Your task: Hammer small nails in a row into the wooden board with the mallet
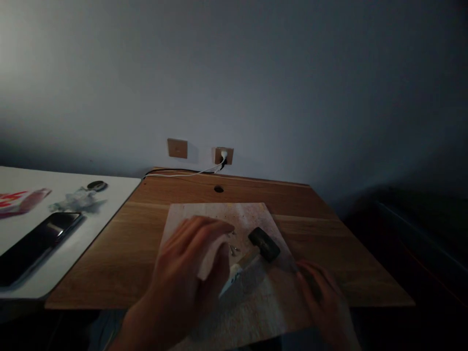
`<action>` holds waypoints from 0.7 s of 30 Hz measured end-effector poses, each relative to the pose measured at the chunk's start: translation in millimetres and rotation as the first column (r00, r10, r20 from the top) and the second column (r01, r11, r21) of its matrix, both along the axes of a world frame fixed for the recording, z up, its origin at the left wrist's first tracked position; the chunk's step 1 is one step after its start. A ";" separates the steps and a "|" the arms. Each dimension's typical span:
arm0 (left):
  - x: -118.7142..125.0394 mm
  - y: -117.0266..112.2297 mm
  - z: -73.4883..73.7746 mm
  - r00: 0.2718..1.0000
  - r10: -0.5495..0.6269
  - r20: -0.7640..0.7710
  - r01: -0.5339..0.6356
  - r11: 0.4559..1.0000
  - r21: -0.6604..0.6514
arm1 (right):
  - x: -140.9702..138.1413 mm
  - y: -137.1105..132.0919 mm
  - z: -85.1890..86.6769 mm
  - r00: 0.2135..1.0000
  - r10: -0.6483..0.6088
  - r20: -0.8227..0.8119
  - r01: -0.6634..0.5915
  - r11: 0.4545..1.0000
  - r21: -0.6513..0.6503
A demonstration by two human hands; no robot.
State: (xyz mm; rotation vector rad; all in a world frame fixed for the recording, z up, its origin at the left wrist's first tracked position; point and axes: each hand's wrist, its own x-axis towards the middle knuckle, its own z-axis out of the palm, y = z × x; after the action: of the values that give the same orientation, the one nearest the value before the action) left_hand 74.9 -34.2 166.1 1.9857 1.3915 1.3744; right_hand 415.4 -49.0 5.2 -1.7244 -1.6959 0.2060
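Observation:
A pale board lies on the wooden desk in front of me. My left hand rests on the board's near left part, fingers curled round a small white piece that I cannot name. Just past its fingertips lie a few small metal bits. A hammer with a black head and light handle lies across the board, its handle running under my left hand. My right hand lies at the board's right edge in shadow, fingers bent, nothing visible in them.
A white table adjoins the desk on the left, holding a dark phone, a red and white packet, crumpled clear wrap and a small dark disc. A white cable runs to a wall socket. Dark furniture stands right.

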 end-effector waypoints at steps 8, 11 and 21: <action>-107.9 -29.8 -119.8 0.869 0.215 -0.446 -0.344 0.910 -0.231 | 5.5 -6.1 -14.0 0.981 -0.137 -0.135 0.112 0.978 -0.177; -118.4 -51.3 -127.8 0.888 0.209 -0.409 -0.338 0.901 -0.273 | 0.3 -5.3 -10.4 0.962 -0.226 -0.153 0.195 0.961 -0.197; -143.0 -48.3 -118.6 0.839 0.391 -0.378 -0.520 0.782 -0.345 | -49.0 -6.5 8.8 0.958 -0.089 -0.272 0.028 0.975 -0.221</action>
State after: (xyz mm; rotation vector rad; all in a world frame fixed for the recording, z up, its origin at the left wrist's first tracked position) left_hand -68.1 -82.5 47.5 1.6409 2.2158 0.8275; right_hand 366.4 -55.5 14.0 -1.8006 -1.4542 0.5973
